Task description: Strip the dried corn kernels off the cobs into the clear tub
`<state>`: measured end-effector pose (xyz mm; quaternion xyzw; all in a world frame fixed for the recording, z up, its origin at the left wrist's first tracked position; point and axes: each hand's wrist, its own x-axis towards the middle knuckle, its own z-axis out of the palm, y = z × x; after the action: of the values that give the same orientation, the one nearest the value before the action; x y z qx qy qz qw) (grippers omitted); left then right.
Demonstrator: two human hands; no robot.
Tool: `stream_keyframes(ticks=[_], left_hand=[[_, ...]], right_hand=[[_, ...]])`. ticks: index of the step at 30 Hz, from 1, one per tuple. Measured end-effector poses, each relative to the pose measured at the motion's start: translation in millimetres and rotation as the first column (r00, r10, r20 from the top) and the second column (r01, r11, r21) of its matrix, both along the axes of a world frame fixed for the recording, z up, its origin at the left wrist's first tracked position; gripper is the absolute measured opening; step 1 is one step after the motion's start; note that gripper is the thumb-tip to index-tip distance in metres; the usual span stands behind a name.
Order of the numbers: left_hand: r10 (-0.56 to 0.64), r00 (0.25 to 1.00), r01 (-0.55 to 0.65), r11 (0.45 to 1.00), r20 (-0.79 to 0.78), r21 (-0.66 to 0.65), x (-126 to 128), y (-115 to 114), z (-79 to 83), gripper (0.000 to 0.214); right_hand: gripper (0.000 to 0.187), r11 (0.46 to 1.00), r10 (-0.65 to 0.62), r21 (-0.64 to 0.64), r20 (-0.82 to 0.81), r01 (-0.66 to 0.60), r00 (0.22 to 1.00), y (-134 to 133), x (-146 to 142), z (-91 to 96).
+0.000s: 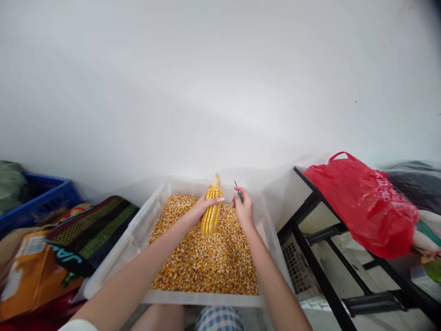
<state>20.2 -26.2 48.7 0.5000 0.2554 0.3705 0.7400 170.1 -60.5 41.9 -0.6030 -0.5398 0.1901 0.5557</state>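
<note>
While the left hand (198, 209) holds a yellow corn cob (212, 207) up on its end, the right hand (244, 210) pinches a little green-handled pick (240, 196) with a thin dark tip. The left fingers (215, 200) lie across the cob and curl around it, so they hold it firmly. The right fingers (237, 193) are close together, with just a narrow space for the green handle held between them. The cob leans a tiny bit and stands over the far part of the bin, just beside the pick. Its low end is right by the pile, but it is hard to tell if they touch. Lots of loose corn kernels (203, 262) fill a clear plastic bin (138, 234) under both hands. Checked shorts (219, 319) show at the bottom, by the bin's near edge. To the left are a blue crate (44, 197), an orange bag (34, 276) and a striped mesh bag (93, 230). To the right, a red plastic bag (361, 202) lies on a black metal rack (320, 271). A white wall (206, 92) rises behind the bin.
</note>
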Motion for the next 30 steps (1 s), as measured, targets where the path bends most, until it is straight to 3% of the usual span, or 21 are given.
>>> stream_keyframes(ticks=[3, 5, 8, 13, 14, 16, 18, 19, 22, 24, 27, 28, 30], left_hand=[[-0.064, 0.998, 0.066, 0.993, 0.026, -0.095, -6.4, 1.0, -4.5, 0.031], [-0.109, 0.992, 0.118, 0.983, 0.07, -0.143, -9.0, 0.9, -5.2, 0.032], [-0.169, 0.973, 0.195, 0.966, 0.156, -0.168, -9.2, -4.2, 0.0, 0.039], [-0.228, 0.949, 0.277, 0.932, 0.218, -0.232, -3.6, -21.7, 21.8, 0.05], [-0.258, 0.944, 0.306, 0.919, 0.208, -0.248, -2.6, -24.4, 26.2, 0.051], [-0.329, 0.93, 0.365, 0.888, 0.166, -0.281, -1.9, -26.9, 34.0, 0.053], [-0.384, 0.916, 0.399, 0.858, 0.114, -0.323, -4.4, -23.9, 41.3, 0.053], [-0.401, 0.911, 0.408, 0.847, 0.093, -0.34, -7.2, -20.4, 45.2, 0.052], [-0.409, 0.909, 0.409, 0.845, 0.075, -0.345, -20.7, -6.4, 58.9, 0.057], [-0.329, 0.935, 0.353, 0.889, 0.13, -0.293, -28.9, -1.2, 67.9, 0.066], [-0.028, 0.962, 0.06, 0.992, 0.272, -0.11, -26.2, -10.6, 77.3, 0.083], [0.082, 0.945, -0.077, 0.997, 0.317, -0.028, -20.1, -17.6, 79.6, 0.085], [0.248, 0.894, -0.304, 0.948, 0.374, 0.098, -3.2, -31.7, 85.2, 0.078]], right_hand=[[0.042, 0.996, 0.035, 0.092, -0.277, -0.009, 0.96, 3.3, 0.2, 3.5], [0.041, 0.99, 0.077, 0.139, -0.373, -0.027, 0.925, 3.2, -3.8, 14.1], [0.04, 0.973, 0.121, 0.231, -0.434, -0.019, 0.893, 3.0, -14.6, 41.4], [0.041, 0.889, 0.067, 0.427, -0.479, 0.166, 0.875, 10.9, -31.7, 91.6], [0.04, 0.893, 0.091, 0.429, -0.473, 0.139, 0.876, 13.8, -33.5, 97.7], [0.04, 0.932, 0.207, 0.361, -0.465, -0.029, 0.861, 20.5, -35.0, 103.0], [0.04, 0.947, 0.308, 0.248, -0.516, -0.204, 0.8, 28.0, -33.2, 100.2], [0.039, 0.948, 0.317, 0.216, -0.567, -0.234, 0.76, 31.7, -30.7, 97.0], [0.033, 0.974, 0.209, 0.216, -0.748, -0.067, 0.63, 39.8, -17.2, 89.7], [0.029, 0.968, 0.14, 0.229, -0.833, 0.103, 0.536, 40.9, -5.3, 91.7], [0.027, 0.91, 0.097, 0.267, -0.881, 0.316, 0.464, 34.9, 5.1, 106.4], [0.027, 0.878, 0.094, 0.291, -0.884, 0.381, 0.459, 31.3, 4.2, 113.0], [0.028, 0.803, 0.103, 0.358, -0.871, 0.476, 0.481, 23.0, -5.9, 126.3]])
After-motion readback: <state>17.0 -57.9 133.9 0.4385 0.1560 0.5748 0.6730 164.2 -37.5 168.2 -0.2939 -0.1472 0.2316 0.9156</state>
